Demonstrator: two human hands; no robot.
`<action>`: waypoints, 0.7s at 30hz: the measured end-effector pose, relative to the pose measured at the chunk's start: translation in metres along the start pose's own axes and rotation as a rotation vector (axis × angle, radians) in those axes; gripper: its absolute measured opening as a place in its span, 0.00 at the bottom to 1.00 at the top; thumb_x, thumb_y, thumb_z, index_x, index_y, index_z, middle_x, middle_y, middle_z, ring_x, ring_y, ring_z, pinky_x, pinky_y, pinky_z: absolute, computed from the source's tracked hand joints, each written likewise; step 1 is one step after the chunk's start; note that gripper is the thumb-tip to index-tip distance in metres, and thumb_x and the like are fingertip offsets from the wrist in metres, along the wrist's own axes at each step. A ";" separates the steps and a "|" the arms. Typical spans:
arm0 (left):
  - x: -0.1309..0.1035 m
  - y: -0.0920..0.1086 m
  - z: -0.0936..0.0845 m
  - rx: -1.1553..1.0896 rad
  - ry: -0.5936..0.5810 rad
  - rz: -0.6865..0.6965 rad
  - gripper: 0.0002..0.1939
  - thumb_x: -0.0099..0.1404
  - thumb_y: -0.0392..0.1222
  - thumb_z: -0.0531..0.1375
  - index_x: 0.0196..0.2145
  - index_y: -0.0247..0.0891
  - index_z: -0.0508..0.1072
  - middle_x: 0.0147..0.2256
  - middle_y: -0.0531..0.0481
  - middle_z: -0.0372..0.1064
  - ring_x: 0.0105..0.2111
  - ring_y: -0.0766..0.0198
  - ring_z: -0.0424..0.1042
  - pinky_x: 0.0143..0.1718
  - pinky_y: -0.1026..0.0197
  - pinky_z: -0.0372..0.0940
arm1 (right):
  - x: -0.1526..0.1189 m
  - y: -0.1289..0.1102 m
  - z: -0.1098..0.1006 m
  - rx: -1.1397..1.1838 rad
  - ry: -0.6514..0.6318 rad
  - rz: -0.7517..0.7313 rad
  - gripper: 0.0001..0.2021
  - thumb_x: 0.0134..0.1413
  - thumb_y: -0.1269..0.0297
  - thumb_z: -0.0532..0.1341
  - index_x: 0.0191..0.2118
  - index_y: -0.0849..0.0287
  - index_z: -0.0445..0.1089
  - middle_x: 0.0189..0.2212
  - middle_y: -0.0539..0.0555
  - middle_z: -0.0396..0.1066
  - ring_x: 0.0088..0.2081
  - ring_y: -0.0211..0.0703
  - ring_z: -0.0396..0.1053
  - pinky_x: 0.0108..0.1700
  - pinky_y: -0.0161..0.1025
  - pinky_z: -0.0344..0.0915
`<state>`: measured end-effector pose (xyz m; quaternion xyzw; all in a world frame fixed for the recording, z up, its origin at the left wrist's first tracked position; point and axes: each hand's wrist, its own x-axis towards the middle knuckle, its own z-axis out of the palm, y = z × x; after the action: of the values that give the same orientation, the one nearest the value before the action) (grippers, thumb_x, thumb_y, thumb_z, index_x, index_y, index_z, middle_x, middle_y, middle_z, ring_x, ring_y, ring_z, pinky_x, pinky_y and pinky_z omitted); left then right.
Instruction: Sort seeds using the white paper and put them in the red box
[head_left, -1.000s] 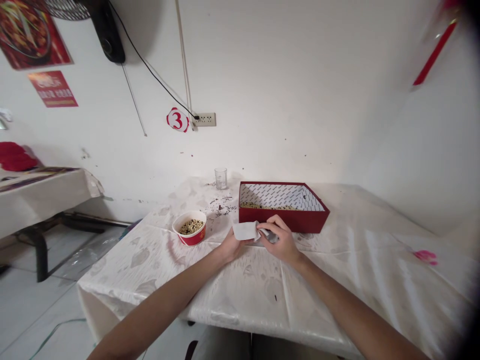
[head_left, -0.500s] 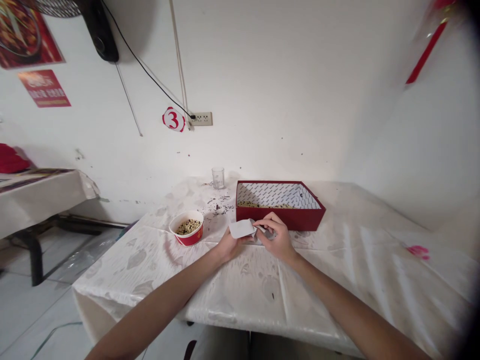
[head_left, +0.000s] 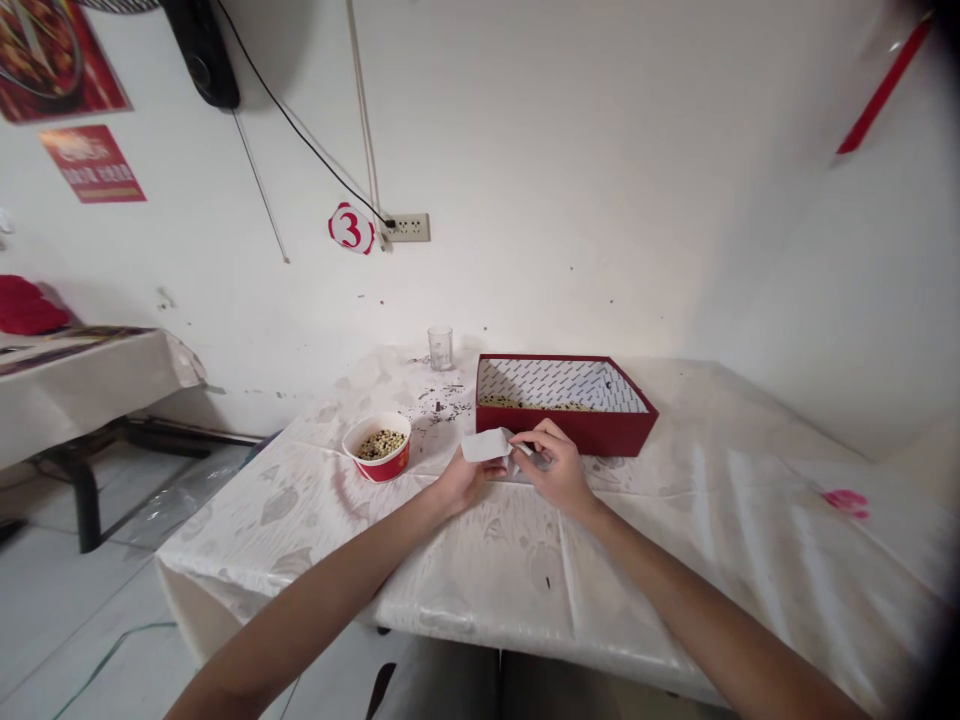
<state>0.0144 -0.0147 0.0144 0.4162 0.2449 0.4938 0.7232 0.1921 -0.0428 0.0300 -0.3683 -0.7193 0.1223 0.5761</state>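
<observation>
My left hand point(head_left: 463, 483) is closed round a small white paper packet point(head_left: 486, 445), held above the table in front of the box. The thumb and fingers of my right hand point(head_left: 553, 468) pinch the packet's right end. Just behind my hands stands a dark red box point(head_left: 562, 430) with a patterned white lining and a layer of light and dark grains inside. Left of my hands is a red and white bowl point(head_left: 384, 468) holding similar pale and black grains. What the packet contains is hidden.
A clear glass point(head_left: 440, 348) stands near the wall. Dark bits point(head_left: 442, 408) are scattered between bowl and box. The table point(head_left: 480, 590) has a pale patterned cover. A second table point(head_left: 97, 385) is at the left, and a socket point(head_left: 409, 228) is on the wall.
The view has shifted slightly, so the scene sits a little higher and further right. My right fingers have spread a little at the packet's end; both hands remain on it.
</observation>
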 end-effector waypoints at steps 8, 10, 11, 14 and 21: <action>0.002 -0.002 -0.002 -0.005 0.016 -0.007 0.19 0.50 0.46 0.75 0.38 0.37 0.80 0.36 0.46 0.77 0.35 0.62 0.72 0.36 0.60 0.63 | -0.001 -0.001 0.002 -0.067 0.034 -0.095 0.08 0.61 0.67 0.64 0.45 0.55 0.78 0.34 0.52 0.65 0.34 0.42 0.66 0.35 0.40 0.65; 0.002 -0.003 -0.003 -0.003 0.019 -0.015 0.20 0.49 0.47 0.76 0.39 0.38 0.80 0.37 0.46 0.77 0.36 0.62 0.72 0.36 0.60 0.62 | -0.002 -0.001 0.002 -0.068 0.034 -0.102 0.08 0.61 0.68 0.64 0.44 0.55 0.78 0.34 0.52 0.65 0.34 0.42 0.66 0.35 0.40 0.66; 0.002 -0.003 -0.003 0.001 0.017 -0.018 0.21 0.49 0.47 0.76 0.39 0.38 0.80 0.37 0.46 0.77 0.35 0.62 0.72 0.36 0.60 0.62 | -0.002 -0.001 0.002 -0.068 0.030 -0.100 0.08 0.61 0.68 0.64 0.44 0.55 0.78 0.34 0.52 0.65 0.34 0.42 0.66 0.35 0.40 0.66; 0.003 -0.004 -0.003 0.009 0.003 -0.029 0.20 0.50 0.48 0.75 0.39 0.37 0.80 0.36 0.47 0.77 0.34 0.63 0.71 0.35 0.61 0.62 | -0.002 0.000 0.001 -0.071 0.016 -0.092 0.08 0.61 0.68 0.64 0.44 0.55 0.78 0.35 0.52 0.66 0.35 0.42 0.66 0.36 0.40 0.66; 0.003 -0.003 -0.003 0.017 0.021 -0.048 0.19 0.48 0.49 0.75 0.35 0.38 0.78 0.31 0.49 0.74 0.30 0.64 0.68 0.32 0.61 0.60 | -0.003 0.003 0.004 -0.072 0.010 -0.108 0.08 0.60 0.70 0.64 0.44 0.54 0.78 0.34 0.52 0.65 0.35 0.42 0.67 0.36 0.40 0.67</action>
<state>0.0146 -0.0110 0.0107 0.4113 0.2666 0.4784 0.7286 0.1897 -0.0411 0.0247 -0.3501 -0.7391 0.0633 0.5720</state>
